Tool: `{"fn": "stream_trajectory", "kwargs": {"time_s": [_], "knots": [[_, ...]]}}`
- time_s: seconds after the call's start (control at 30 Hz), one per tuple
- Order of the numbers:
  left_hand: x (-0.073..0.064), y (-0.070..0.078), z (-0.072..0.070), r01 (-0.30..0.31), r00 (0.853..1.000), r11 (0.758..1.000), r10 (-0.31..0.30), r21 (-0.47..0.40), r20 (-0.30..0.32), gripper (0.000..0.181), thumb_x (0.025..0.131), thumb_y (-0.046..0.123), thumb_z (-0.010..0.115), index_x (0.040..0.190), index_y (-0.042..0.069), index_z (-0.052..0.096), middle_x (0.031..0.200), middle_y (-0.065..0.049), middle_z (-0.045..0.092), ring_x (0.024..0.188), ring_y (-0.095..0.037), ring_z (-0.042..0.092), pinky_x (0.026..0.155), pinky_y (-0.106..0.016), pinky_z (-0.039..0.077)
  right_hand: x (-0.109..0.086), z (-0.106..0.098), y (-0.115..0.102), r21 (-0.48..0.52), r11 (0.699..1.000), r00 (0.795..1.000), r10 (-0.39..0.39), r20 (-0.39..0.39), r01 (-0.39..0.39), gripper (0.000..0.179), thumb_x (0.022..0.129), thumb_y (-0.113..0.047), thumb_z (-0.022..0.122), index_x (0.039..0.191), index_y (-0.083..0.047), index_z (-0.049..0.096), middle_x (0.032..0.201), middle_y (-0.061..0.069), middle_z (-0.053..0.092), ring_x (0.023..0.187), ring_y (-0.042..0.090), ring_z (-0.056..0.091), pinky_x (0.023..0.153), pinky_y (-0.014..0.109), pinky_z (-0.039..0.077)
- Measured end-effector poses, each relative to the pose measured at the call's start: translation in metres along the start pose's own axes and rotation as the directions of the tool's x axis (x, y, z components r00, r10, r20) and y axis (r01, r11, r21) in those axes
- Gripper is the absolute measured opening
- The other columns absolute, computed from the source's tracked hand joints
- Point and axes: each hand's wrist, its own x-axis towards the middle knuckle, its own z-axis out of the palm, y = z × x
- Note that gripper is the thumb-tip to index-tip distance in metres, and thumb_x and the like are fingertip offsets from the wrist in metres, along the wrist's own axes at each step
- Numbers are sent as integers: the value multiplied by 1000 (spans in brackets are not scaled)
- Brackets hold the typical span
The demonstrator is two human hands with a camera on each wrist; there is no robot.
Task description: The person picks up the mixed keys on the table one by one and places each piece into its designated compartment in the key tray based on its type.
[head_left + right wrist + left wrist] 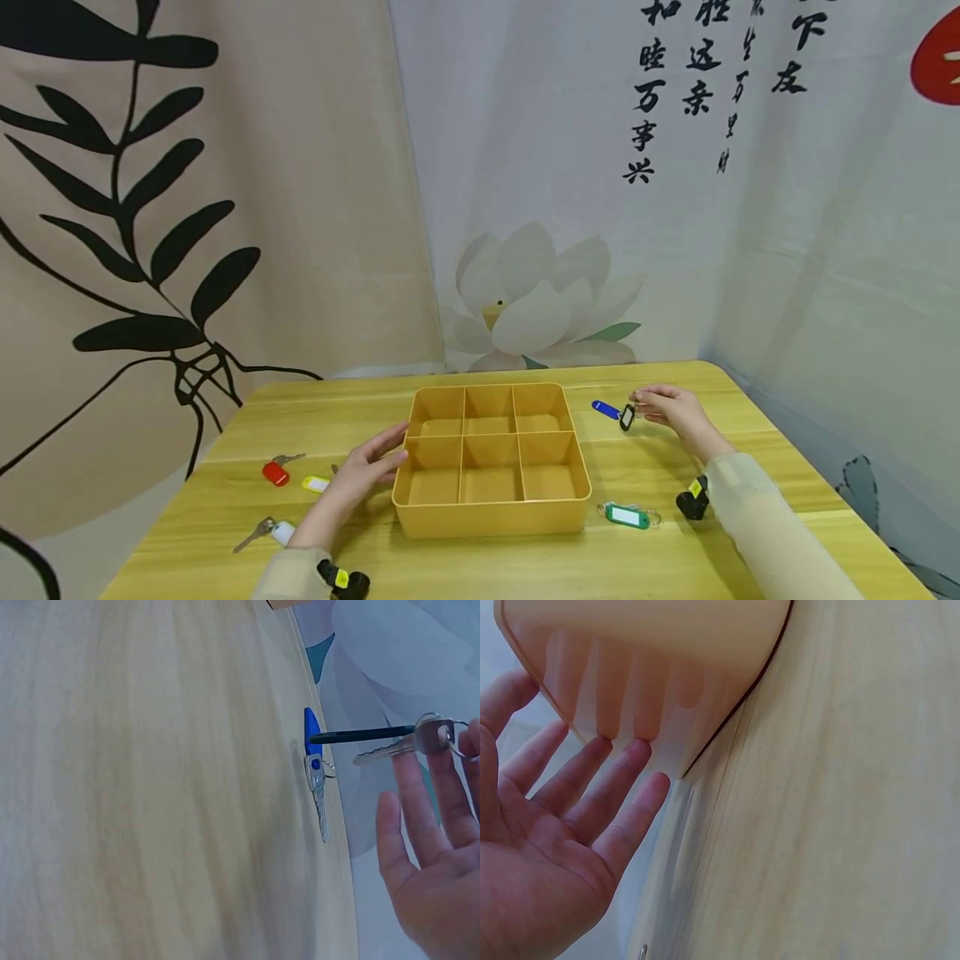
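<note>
A yellow box (491, 520) with several compartments stands on the table, and no keys show inside it. My left hand (363, 468) is at its left side; in the left wrist view the nearly straight fingers (604, 780) touch the box wall. To the right of the box, my right hand (670, 412) pinches a key ring above the table. From that ring hang a key (433, 738) and a black-framed tag (627, 417). Just left of it a blue tag (606, 409) lies on the table, with its own key (320, 801) beside it.
A green tag (627, 517) with rings lies right of the box's front corner. On the left lie a red tag (276, 473) with a key, a yellow tag (316, 483), and a white tag (282, 532) with a key. A printed curtain (555, 167) hangs behind the table.
</note>
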Motion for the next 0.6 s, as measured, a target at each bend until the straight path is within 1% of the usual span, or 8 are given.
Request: {"fn": "stream_trajectory", "kwargs": {"time_s": [0.17, 0.3, 0.47, 0.6], "knots": [[1, 0, 0, 17, 1000, 1000, -17, -9, -7, 62, 96, 24, 63, 151, 10, 36, 152, -22, 32, 124, -37, 49, 92, -42, 51, -1, 0, -3, -5, 1000, 1000, -5, 6, 5, 42, 95, -31, 64, 118, 4, 61, 108, 4, 70, 92, 11, 67, 93, 40, 50], [1, 0, 0, 13, 1000, 1000, -13, -10, 2, 63, 96, 24, 63, 151, 9, 35, 152, -23, 31, 124, -37, 50, 93, -43, 50, -2, -1, -5, -4, 1000, 1000, -24, 19, 25, 41, 97, -29, 62, 118, 6, 60, 112, 9, 69, 92, 11, 67, 91, 39, 51], [0, 0, -1, 8, 1000, 1000, -8, 0, 10, 64, 96, 24, 62, 151, 8, 34, 152, -25, 30, 124, -37, 50, 93, -43, 50, -2, -3, -7, -19, 999, 999, -38, 21, 38, 41, 97, -29, 61, 119, 6, 60, 111, 6, 69, 92, 10, 66, 89, 35, 52], [0, -1, -1, 20, 1000, 1000, -20, -8, 0, 62, 96, 23, 63, 151, 10, 36, 152, -23, 31, 124, -36, 50, 92, -42, 50, 1, -5, -8, -25, 999, 999, -37, 10, 37, 40, 97, -30, 61, 119, 5, 60, 108, 2, 70, 92, 9, 66, 88, 33, 53]]}}
